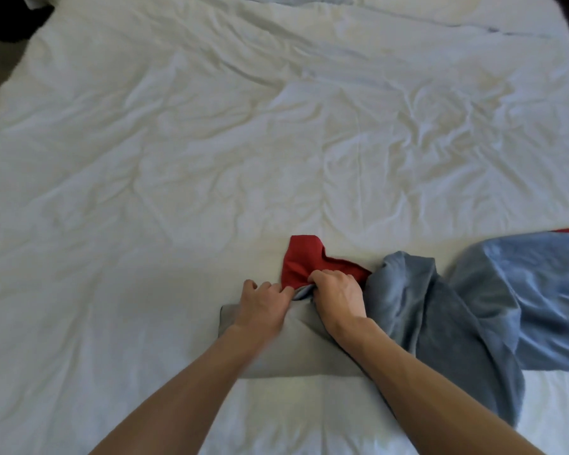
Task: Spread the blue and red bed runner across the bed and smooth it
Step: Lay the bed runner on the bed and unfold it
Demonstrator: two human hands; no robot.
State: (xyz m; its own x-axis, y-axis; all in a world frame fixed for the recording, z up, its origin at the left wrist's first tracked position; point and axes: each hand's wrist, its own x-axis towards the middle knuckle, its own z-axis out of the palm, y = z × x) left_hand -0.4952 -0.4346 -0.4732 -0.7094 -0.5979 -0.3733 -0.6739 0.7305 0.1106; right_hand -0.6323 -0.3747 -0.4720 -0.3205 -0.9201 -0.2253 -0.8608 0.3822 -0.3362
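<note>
Bed runner (440, 307), blue with a red underside turned up, lies bunched on the near right part of the bed's wrinkled white duvet (178, 159). The right hand (337, 297) clutches a gathered fold at its middle. The left hand (263, 307), close beside it, curls its fingers into the same fold.

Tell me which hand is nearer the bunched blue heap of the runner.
Right. The right hand grips the runner directly beside its blue heap; the left hand lies farther left, beyond the right one.
</note>
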